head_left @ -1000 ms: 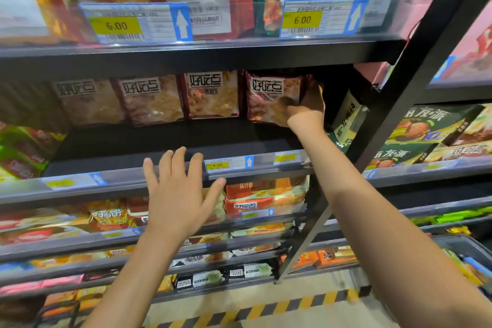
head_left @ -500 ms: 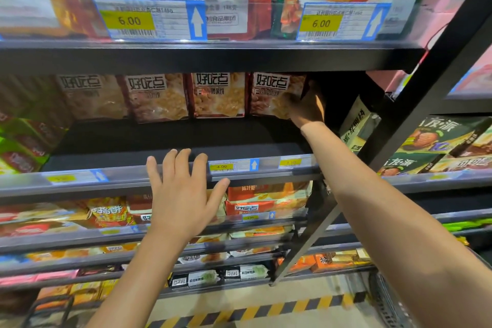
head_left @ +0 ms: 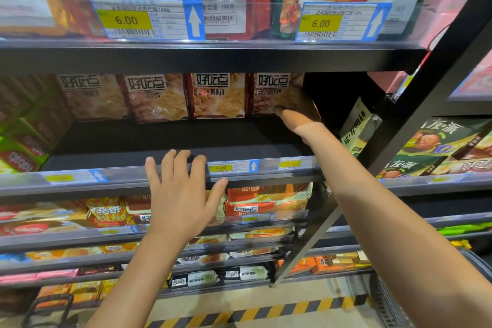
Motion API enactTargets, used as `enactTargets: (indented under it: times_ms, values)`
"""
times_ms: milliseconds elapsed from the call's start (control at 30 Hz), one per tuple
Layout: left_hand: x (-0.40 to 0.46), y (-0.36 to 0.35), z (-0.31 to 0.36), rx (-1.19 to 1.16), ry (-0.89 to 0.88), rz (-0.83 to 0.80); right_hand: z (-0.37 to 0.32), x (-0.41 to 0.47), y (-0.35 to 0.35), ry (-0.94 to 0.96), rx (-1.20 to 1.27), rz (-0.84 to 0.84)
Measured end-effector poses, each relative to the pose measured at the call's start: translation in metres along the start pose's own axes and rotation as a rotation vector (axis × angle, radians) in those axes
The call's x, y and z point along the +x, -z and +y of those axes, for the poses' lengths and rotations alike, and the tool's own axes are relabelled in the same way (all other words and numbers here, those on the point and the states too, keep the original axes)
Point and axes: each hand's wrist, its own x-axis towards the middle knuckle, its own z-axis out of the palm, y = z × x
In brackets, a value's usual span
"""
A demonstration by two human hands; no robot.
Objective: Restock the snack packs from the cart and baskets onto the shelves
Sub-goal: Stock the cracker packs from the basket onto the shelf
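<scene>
The left hand [head_left: 181,202] hovers before the shelf [head_left: 133,153] edge, fingers spread, holding nothing. Four packs [head_left: 157,97] stand upright in a row at the shelf's back. The right hand [head_left: 298,112] reaches in and grips the rightmost pack [head_left: 271,93].

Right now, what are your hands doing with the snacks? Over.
Right hand gripping the rightmost brown snack pack at the shelf's back. Left hand open, hovering by the shelf edge. Nothing in the way.
</scene>
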Motion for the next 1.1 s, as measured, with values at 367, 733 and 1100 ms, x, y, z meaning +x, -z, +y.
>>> enactTargets:
  times_ms: [367, 733, 1100]
  values:
    - [0.0, 0.002, 0.001, 0.011, 0.005, -0.013, 0.002, -0.006, -0.019, 0.106, -0.53, -0.046]
    - [0.001, 0.001, 0.003, 0.014, 0.023, -0.027, -0.003, -0.01, -0.027, 0.18, -0.63, -0.141]
    - [0.003, 0.008, -0.001, -0.02, -0.014, -0.095, 0.001, -0.077, -0.002, 0.454, -0.57, 0.093]
